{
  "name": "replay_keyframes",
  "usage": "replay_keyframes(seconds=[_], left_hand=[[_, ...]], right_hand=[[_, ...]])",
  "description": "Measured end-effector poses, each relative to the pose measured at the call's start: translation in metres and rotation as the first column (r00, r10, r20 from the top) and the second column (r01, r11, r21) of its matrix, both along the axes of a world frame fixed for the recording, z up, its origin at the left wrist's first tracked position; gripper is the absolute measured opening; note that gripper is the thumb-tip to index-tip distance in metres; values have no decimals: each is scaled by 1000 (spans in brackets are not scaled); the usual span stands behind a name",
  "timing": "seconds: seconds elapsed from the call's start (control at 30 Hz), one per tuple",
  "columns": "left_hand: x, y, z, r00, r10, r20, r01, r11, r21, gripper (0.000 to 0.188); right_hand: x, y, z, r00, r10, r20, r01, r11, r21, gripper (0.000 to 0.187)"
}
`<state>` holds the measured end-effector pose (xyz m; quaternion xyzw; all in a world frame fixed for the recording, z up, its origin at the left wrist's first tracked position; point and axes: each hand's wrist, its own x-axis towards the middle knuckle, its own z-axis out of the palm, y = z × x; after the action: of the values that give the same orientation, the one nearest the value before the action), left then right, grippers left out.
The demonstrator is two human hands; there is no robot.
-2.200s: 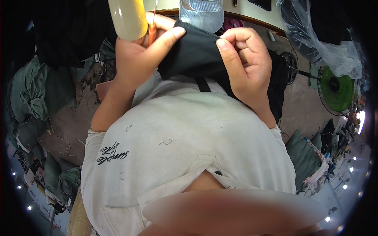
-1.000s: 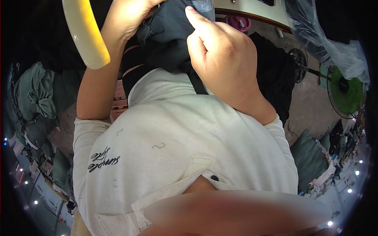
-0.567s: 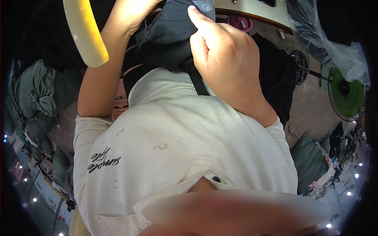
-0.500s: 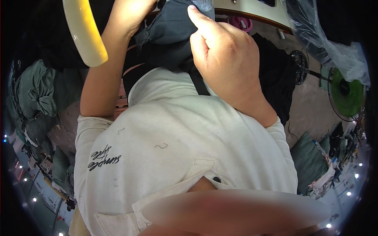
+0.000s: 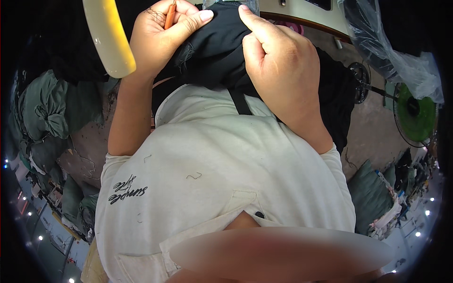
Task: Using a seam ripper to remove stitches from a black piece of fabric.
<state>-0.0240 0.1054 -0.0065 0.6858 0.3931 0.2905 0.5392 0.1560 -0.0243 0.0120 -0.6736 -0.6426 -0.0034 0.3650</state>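
Up close to the chest, both hands work a bunched black garment [image 5: 214, 52]. Left hand [image 5: 163, 35] is closed on the cloth's left edge, thumb pressing it, with a slim orange tool [image 5: 170, 15] pinched between its fingers. Right hand [image 5: 276, 66] clamps the cloth's right side, forefinger raised. A pale yellow curved bar [image 5: 108, 37] hangs just left of the left wrist

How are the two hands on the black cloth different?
The left hand pinches a thin orange tool in its fingers; the right hand holds no tool. The left thumb lies flat on the black cloth; the right index finger points up. Both grip the cloth.
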Motion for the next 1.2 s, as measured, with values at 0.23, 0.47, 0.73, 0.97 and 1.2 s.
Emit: replay_keyframes(seconds=[0.23, 0.47, 0.73, 0.97, 1.2], left_hand=[[7, 11, -5, 993, 84, 82, -84, 996, 5, 9], [21, 4, 13, 987, 32, 158, -46, 995, 84, 14], [18, 6, 6, 994, 72, 85, -76, 996, 43, 9], [23, 0, 6, 988, 105, 111, -108, 994, 20, 12], [22, -15, 10, 964, 154, 218, -171, 983, 63, 14]], right_hand=[[-8, -2, 5, 997, 4, 76, 1, 998, -66, 35], [-15, -2, 7, 998, -4, 69, 13, 992, -126, 38], [-15, -1, 3, 998, -15, 54, 20, 995, -101, 36], [-16, -2, 17, 999, -36, -37, 29, 981, -190, 37], [-13, 3, -23, 970, 212, -121, -108, 816, 568, 35]])
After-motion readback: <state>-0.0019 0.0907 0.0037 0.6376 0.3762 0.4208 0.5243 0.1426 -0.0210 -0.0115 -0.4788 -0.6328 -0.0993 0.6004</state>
